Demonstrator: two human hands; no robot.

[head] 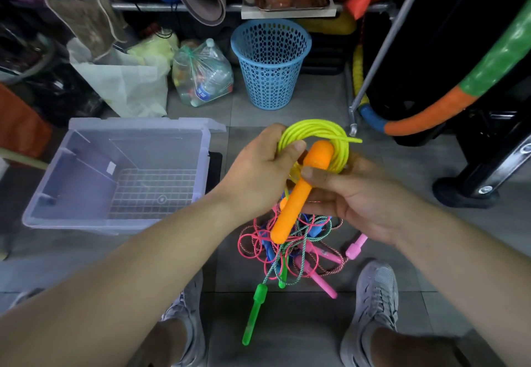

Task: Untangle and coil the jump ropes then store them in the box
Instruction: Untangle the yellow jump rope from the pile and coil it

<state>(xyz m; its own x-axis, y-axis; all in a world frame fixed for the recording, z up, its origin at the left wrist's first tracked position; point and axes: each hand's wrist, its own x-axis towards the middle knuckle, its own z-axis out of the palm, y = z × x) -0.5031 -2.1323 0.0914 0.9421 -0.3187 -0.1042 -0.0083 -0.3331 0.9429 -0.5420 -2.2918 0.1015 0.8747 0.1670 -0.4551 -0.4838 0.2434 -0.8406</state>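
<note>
We hold the yellow rope as a finished-looking coil, up off the floor and just right of the box. Our left hand grips the coil's box-side edge, its fingers curled over the loops and the thumb pinching them. Our right hand is on the side away from the box, palm up beneath the orange handle, thumb pressed on the handle's upper part. The handle's long axis runs diagonally, with its top against the coil and its lower end pointing back toward us. One loose yellow end pokes out of the coil, away from the box.

The box lies with its mouth open upward, and only a wire grid shows in its bottom. We judge that the next move is a short carry sideways, and the left hand is nearer the box, so it seems the natural one to lead. The hanging handle could catch on the box rim.

Right of the box and nearer us, the other ropes lie knotted on the floor between our shoes, so most of the task remains.
</note>
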